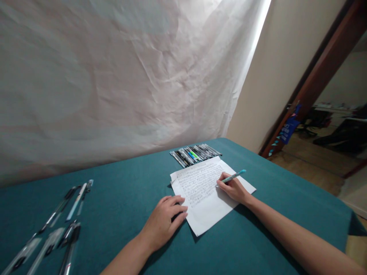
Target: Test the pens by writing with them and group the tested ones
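A white sheet of paper (206, 206) covered in handwriting lies on the teal tablecloth (123, 198). My right hand (233, 189) rests on the sheet's right part, fingers pinched round a light blue pen (233, 176) whose tip touches the written lines. My left hand (164, 223) lies at the sheet's left edge with its fingers curled, fingertips touching the paper and holding nothing.
A row of several pens (195, 154) lies side by side just beyond the paper. More pens (57, 229) are scattered at the table's near left. A creased white sheet (129, 76) hangs behind the table. An open doorway (329, 126) is at the right.
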The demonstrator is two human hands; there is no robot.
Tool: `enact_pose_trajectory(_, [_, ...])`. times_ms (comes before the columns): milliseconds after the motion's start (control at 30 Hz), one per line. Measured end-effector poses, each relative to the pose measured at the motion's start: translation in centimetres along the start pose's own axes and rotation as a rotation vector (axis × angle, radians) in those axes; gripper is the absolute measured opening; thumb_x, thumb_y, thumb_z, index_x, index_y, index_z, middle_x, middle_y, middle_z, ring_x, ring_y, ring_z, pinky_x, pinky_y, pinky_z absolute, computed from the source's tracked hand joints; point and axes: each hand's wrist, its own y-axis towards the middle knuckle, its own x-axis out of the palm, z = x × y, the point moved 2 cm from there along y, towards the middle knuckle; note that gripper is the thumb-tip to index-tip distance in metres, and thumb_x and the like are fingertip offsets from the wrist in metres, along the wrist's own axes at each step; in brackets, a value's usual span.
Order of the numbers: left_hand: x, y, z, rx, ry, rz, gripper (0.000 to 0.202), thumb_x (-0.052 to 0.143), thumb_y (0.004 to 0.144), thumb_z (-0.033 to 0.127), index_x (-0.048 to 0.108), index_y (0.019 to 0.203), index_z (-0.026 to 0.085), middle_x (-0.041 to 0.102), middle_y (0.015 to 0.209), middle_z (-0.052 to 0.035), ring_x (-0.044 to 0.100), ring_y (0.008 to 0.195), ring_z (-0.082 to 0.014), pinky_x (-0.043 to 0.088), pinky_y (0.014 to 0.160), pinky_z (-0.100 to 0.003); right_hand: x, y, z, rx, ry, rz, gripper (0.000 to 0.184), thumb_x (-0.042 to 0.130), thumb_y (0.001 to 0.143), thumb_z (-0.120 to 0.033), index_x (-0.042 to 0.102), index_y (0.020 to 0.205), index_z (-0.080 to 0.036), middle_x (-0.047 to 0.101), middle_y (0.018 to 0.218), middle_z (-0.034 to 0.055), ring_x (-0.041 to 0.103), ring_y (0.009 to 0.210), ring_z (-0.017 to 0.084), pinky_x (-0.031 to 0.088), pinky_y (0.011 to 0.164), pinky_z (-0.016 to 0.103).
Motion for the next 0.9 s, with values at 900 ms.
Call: enact_pose_trajectory(900, [-0.09,-0.02,-0.03,0.002,-0.008,0.003,0.025,0.043,0.087,0.033,0.063,0.1,0.026,0.058,0.115,-0.0042,0.051,0.108,-0.0193,0.032,0.096,-0.041,0.03,0.06,0.02,-0.027,0.031,0.001,0.014,0.049,0.075,-0.021,0.048,0.062,-0.018,0.048,0.058,-0.0016,0.043,0.055,0.012,0.034,0.052,0.024])
